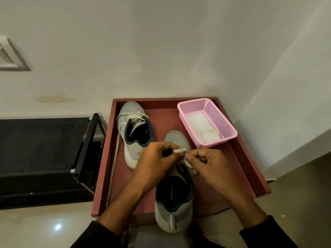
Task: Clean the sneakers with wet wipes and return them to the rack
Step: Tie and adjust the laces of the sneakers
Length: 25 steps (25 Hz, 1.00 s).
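2 grey mesh sneakers on red tray: far sneaker [133, 129] unlaced, toe away; near sneaker [174, 199] heel toward person; white wipes [202, 127] in pink basket.

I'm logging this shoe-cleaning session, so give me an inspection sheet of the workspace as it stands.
Surface: red-brown tray on the floor, against the wall.
Job's things: near sneaker and far sneaker in the tray; pink basket holding white wipes.
Clutter: nothing seen.
Hands: left hand and right hand each pinch the near sneaker's lace.
Cables: nothing seen.
Surroundings: black rack beside the tray.
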### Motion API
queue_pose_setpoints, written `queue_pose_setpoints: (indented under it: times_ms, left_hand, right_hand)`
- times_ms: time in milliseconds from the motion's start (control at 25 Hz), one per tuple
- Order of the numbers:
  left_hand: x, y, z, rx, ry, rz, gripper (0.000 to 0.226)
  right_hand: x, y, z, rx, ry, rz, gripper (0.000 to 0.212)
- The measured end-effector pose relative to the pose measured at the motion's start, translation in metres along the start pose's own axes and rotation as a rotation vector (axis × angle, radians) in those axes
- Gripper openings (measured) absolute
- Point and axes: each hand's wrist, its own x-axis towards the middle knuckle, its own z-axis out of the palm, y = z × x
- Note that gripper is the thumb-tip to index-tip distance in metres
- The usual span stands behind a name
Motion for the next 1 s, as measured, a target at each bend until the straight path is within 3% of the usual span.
queue_pose_setpoints:
  times_ms: [80,200,320,440,680,840,920,1000]
  left_hand:
    - [0.0,0.001,-0.005,-0.022,-0.019,0.0,0.01]
    - [-0.002,0.003,-0.01,0.043,-0.038,0.042,0.012]
    - [-0.005,0.003,-0.005,0.277,0.076,0.204,0.018]
    - [-0.005,-0.001,0.005,0.476,0.186,0.304,0.021]
    - [-0.007,-0.001,0.009,0.379,0.297,0.319,0.014]
    - [-0.007,-0.001,0.008,0.316,0.284,0.261,0.011]
    - [-0.007,-0.001,0.007,0.309,0.283,0.261,0.01]
    - [-0.007,-0.001,0.007,0.294,0.277,0.24,0.009]
  right_hand:
    - [0.0,0.0,0.005,0.032,-0.093,-0.009,0.018]
    - [0.003,0.001,0.005,0.092,-0.053,-0.025,0.013]
    - [0.002,-0.002,0.005,0.157,-0.08,-0.047,0.006]
    - [-0.001,-0.003,0.005,0.056,-0.065,-0.141,0.011]
    - [0.005,0.005,0.008,0.255,-0.1,-0.004,0.022]
    - [0.006,0.001,0.014,0.385,-0.112,0.061,0.015]
    - [0.008,0.0,0.009,0.251,-0.024,-0.044,0.013]
    - [0.01,0.002,0.004,-0.087,0.124,-0.273,0.007]
